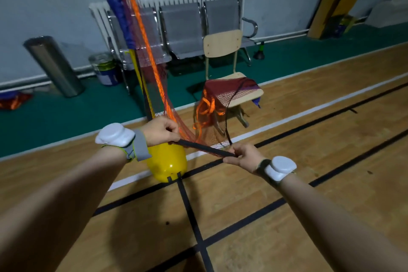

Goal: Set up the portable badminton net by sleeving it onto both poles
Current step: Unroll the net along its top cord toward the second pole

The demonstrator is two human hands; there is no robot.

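A yellow pole (141, 77) rises from a yellow base (166, 164) on the wooden floor. The net's blue sleeve (117, 4) sits over the pole's upper part, with orange tape and dark red mesh (154, 57) hanging down from it. The rest of the net (223, 93) lies bunched over a wooden chair. My left hand (160, 131) pinches one end of the net's black bottom strap (205, 149) just above the base. My right hand (244, 157) grips the same strap further right, holding it taut between both hands.
A row of grey metal seats (183, 28) and a radiator stand against the wall. A steel cylinder bin (54, 66) and a paint bucket (106, 68) sit on the green strip at left. A black strap (189, 210) runs along the floor from the base.
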